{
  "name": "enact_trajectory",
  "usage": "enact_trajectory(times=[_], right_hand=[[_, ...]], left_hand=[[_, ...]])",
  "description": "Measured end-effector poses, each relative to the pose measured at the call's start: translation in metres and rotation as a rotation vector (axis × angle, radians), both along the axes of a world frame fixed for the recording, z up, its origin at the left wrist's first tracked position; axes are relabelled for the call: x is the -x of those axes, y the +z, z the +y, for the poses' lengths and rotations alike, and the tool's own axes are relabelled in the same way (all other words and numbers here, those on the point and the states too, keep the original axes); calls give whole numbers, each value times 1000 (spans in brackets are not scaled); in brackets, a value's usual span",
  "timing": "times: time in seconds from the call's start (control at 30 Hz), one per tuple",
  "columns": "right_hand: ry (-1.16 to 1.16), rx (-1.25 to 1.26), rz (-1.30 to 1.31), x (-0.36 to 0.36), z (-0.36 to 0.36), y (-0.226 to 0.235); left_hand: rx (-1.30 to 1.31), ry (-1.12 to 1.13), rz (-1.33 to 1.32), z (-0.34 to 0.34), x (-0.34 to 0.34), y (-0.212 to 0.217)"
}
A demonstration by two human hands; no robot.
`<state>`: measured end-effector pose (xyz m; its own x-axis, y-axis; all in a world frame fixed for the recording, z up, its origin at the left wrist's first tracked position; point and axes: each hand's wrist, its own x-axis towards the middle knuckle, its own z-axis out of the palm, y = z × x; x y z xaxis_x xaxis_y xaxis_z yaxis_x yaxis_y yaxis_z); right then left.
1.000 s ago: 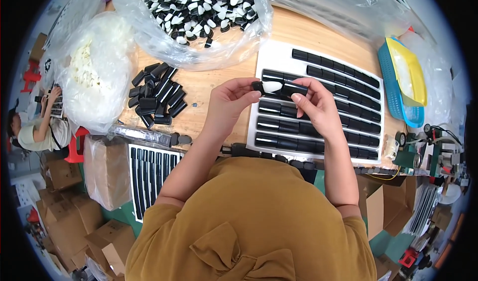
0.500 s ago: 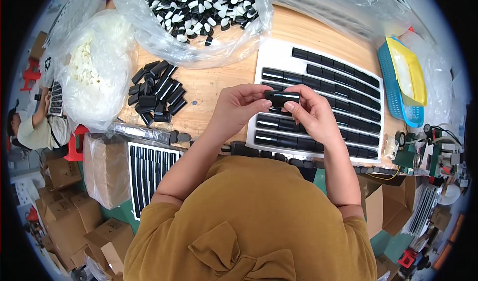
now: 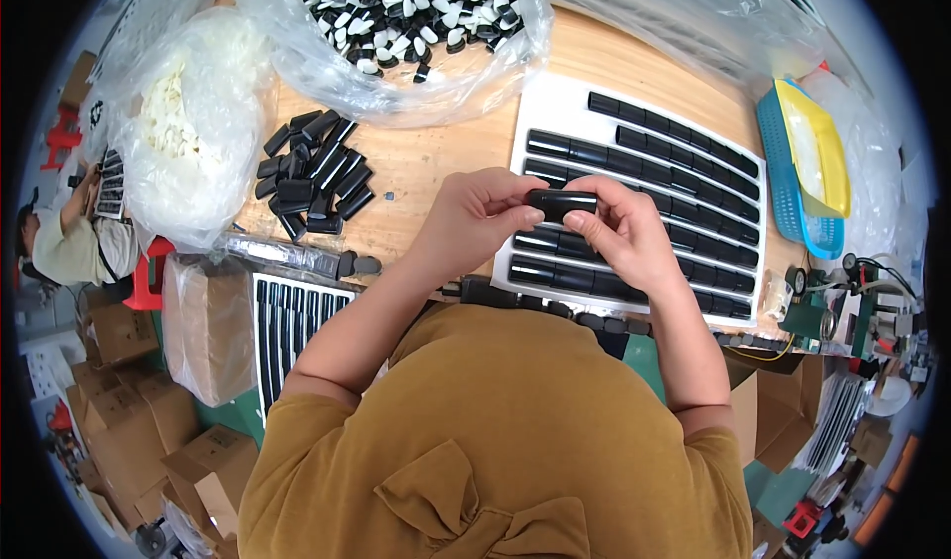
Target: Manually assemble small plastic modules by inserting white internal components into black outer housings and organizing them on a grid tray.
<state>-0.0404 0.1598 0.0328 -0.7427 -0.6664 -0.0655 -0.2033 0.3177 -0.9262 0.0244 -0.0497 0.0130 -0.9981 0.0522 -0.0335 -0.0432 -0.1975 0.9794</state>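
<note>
Item: one short black plastic bar [image 3: 561, 201], glossy, oblong with rounded ends, held level above the near edge of the white tray [image 3: 555, 99]. My left hand [image 3: 475, 217] pinches its left end between thumb and fingertips; my right hand [image 3: 619, 232] pinches its right end the same way, fingers curled over the top. Half a second ago the piece sat partly hidden between my hands; now its full length shows and my hands stand slightly further apart. Tray: white, flat, ribbed into rows, each row filled with matching black bars [image 3: 674, 148] laid end to end. Tabletop [image 3: 436, 158]: bare pale wood. To my left on it, a loose heap of black bars [image 3: 312, 173], matte to semi-gloss, lying crosswise. Beyond, a clear crinkled bag of small black-and-white parts [image 3: 416, 4]; further left, a clear bag of white parts [image 3: 183, 113]. To my right, a blue mesh basket [image 3: 788, 188] with a yellow tray [image 3: 817, 148] resting in it. My forearms cover part of the tray's near rows.
</note>
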Motion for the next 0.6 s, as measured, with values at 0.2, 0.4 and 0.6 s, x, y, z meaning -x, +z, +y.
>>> enact_trajectory(times=[0.2,0.4,0.6], right_hand=[[-156,346,-407,-13,-11,-10],[7,268,-507,-27,-32,-2],[62,233,-556,-36,-34,1]], left_hand=[[55,-144,-88,-15,6,7],[-458,-62,-387,-2,20,8],[-669,-250,-358,10,10,8]])
